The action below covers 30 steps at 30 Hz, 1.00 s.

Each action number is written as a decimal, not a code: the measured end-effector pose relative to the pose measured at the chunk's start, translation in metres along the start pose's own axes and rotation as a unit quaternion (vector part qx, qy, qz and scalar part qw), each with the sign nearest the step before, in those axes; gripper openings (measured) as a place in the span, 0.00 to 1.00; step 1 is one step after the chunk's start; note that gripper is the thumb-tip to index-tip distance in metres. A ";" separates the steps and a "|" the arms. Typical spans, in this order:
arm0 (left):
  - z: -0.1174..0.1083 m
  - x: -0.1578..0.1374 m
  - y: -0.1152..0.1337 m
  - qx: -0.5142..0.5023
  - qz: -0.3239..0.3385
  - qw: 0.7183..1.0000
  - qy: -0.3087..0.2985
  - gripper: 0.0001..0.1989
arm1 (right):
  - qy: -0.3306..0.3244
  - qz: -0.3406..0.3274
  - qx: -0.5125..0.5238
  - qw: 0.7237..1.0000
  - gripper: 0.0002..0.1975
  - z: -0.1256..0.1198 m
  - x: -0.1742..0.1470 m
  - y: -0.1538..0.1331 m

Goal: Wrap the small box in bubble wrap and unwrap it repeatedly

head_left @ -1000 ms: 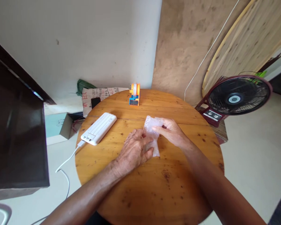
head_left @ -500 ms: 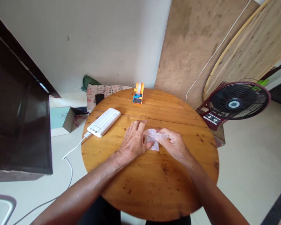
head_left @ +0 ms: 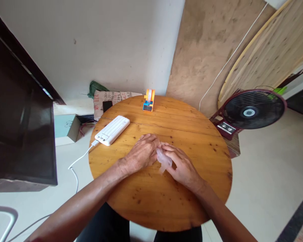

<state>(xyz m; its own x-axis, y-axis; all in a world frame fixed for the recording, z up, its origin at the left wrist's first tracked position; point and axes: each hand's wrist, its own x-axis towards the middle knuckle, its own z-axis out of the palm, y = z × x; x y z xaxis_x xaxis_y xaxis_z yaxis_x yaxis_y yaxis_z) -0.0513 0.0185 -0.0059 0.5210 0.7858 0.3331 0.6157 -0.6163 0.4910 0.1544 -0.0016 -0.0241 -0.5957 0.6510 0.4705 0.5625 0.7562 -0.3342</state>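
A small clear plastic bag (head_left: 163, 162), folded or rolled up narrow, lies at the middle of a round wooden table (head_left: 197, 141). My left hand (head_left: 141, 154) presses on its left side with the fingers curled over it. From the right, my right hand (head_left: 179, 164) pinches the same bag between thumb and fingers. Most of the bag is hidden between the two hands.
A white power bank (head_left: 112, 130) with a white cable (head_left: 77, 163) lies at the table's left. An orange and blue tape dispenser (head_left: 148, 100) stands at the far edge. A floor fan (head_left: 251, 109) stands to the right, a dark cabinet (head_left: 17, 134) to the left.
The bag was spread out upright under my fingers; it is now folded down small between both hands. My hands have drawn together and closer to me.
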 end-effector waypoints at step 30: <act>0.017 0.035 -0.016 -0.339 -0.183 0.922 -0.046 0.18 | -0.056 0.292 0.525 0.797 0.26 -0.005 0.027 0.046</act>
<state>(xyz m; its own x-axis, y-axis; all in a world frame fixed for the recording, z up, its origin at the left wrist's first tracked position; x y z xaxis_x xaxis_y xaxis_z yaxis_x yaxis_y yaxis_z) -0.0334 0.0550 -0.0159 0.4189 0.9080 -0.0083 0.2654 -0.1137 0.9574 0.1670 0.0499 -0.0230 -0.4884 0.8696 -0.0722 0.0067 -0.0790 -0.9969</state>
